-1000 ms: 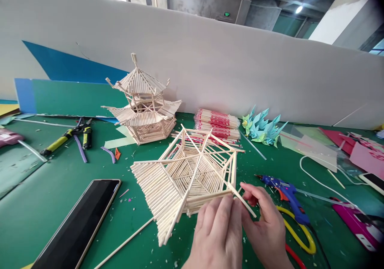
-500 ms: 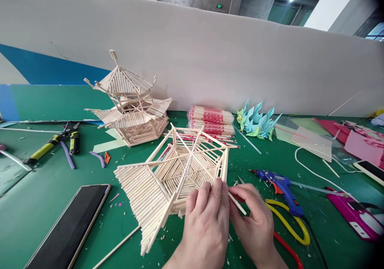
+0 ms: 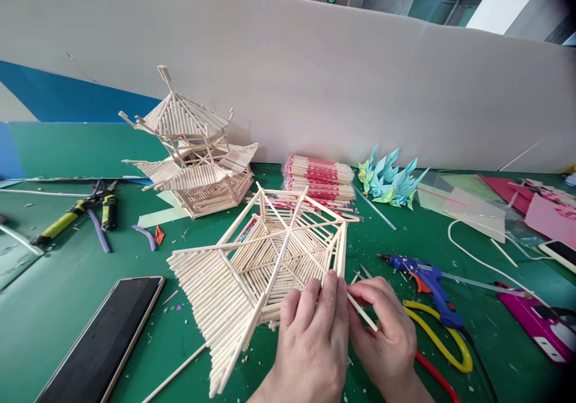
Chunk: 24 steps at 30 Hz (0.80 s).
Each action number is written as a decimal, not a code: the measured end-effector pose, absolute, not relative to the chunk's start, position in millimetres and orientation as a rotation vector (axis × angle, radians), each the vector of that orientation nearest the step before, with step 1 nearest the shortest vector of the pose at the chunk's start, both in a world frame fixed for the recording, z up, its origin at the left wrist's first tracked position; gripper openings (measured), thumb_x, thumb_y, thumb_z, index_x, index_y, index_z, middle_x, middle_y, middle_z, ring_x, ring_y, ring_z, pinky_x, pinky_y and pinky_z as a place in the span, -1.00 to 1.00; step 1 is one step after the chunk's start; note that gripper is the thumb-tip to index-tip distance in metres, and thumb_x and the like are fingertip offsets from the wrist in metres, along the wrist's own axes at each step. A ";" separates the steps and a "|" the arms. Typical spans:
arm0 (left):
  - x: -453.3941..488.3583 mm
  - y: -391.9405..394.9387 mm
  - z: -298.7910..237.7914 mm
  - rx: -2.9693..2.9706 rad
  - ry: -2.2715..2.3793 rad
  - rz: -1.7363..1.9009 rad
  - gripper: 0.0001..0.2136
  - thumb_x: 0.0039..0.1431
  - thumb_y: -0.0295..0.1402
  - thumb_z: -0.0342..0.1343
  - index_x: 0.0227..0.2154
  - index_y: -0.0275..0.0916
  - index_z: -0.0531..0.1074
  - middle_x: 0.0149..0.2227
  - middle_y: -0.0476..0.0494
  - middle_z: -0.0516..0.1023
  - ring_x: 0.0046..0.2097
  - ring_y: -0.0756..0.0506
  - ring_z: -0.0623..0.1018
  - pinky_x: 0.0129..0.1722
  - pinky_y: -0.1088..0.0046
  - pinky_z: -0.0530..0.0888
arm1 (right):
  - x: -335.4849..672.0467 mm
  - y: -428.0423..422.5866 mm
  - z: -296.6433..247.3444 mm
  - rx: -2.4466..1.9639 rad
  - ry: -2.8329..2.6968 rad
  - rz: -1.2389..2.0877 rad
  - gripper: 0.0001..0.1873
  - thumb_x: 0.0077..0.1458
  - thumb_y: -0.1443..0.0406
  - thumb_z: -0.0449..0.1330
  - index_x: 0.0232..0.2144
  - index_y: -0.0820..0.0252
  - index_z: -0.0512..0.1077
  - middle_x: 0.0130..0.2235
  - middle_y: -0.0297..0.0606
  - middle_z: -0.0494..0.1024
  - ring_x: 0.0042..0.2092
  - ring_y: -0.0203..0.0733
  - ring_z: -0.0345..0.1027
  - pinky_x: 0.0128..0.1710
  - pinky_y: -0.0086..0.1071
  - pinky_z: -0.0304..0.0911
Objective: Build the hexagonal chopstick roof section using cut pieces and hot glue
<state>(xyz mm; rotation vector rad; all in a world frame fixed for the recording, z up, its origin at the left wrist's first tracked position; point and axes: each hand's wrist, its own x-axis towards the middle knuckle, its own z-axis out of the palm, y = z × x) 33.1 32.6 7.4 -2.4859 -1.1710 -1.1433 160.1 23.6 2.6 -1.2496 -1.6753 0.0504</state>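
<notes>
A six-sided model of thin wooden sticks [image 3: 245, 262] stands on the green table, one sloping roof panel filled in at its left front. My left hand [image 3: 312, 334] is closed over the model's right front edge, its fingers pressed together; what lies under the fingertips is hidden. Just right of it, my right hand [image 3: 384, 331] pinches the model's edge area around a wooden stick [image 3: 363, 312], whose near end juts out toward me. The stick's far end disappears behind my left fingers.
Behind stands a stick pagoda [image 3: 186, 151], with packed stick bundles [image 3: 317, 178] and folded blue paper [image 3: 391, 181]. At right lie a blue glue gun [image 3: 425, 283], yellow-handled scissors [image 3: 450, 343] and a magenta device [image 3: 533, 322]. A phone [image 3: 103, 337] and pliers [image 3: 83, 211] are at left.
The view has shifted slightly, tilting down a little. Both hands keep their grip at the model's right front edge, and the stick stays between them at nearly the same angle.
</notes>
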 end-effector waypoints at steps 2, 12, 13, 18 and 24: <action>33.3 32.5 7.4 -2.470 -1.178 -1.162 -0.67 0.23 -0.45 -0.18 -0.16 -0.41 0.48 -0.13 -0.24 0.57 -0.14 -0.17 0.38 -0.14 0.29 0.19 | 160.0 23.9 2.9 -1.241 -1.675 0.054 -0.93 0.09 0.46 0.14 -0.36 0.23 0.34 -0.43 -0.27 0.40 -0.39 -0.30 0.26 -0.42 -0.42 0.23; 31.1 28.4 6.8 -2.515 -1.207 -1.168 -0.67 0.14 -0.55 -0.12 -0.05 -0.45 0.37 -0.05 -0.30 0.51 -0.05 -0.21 0.36 -0.08 0.25 0.20 | 159.1 19.9 -1.8 -1.323 -1.643 0.049 -0.91 0.11 0.36 0.12 -0.28 0.16 0.30 -0.46 -0.34 0.35 -0.45 -0.28 0.24 -0.49 -0.42 0.24; 29.9 26.2 5.9 -2.514 -1.206 -1.219 -0.66 0.13 -0.56 -0.13 -0.04 -0.45 0.35 -0.03 -0.32 0.50 -0.03 -0.22 0.36 -0.08 0.24 0.22 | 158.9 18.2 -3.4 -1.346 -1.622 0.042 -0.88 0.10 0.33 0.14 -0.26 0.16 0.30 -0.47 -0.35 0.34 -0.47 -0.28 0.23 -0.50 -0.43 0.24; 14.5 1.9 -8.2 -2.449 -1.130 -1.493 -0.69 0.10 -0.56 -0.06 -0.09 -0.34 0.39 -0.18 -0.27 0.56 -0.10 -0.19 0.42 -0.09 0.21 0.27 | 168.3 1.8 -17.9 -1.494 -1.560 0.008 -0.78 0.08 0.26 0.12 -0.20 0.21 0.28 -0.45 -0.32 0.38 -0.45 -0.27 0.27 -0.46 -0.43 0.29; -31.5 -25.3 -33.5 -2.494 -1.259 -1.290 -0.71 0.06 -0.60 0.00 -0.15 -0.26 0.41 -0.28 -0.23 0.56 -0.17 -0.18 0.47 -0.17 0.24 0.34 | 223.7 -36.0 -37.0 -1.781 -1.564 -0.078 -0.80 0.12 0.20 0.07 -0.24 0.18 0.32 -0.38 -0.24 0.42 -0.42 -0.22 0.34 -0.43 -0.37 0.33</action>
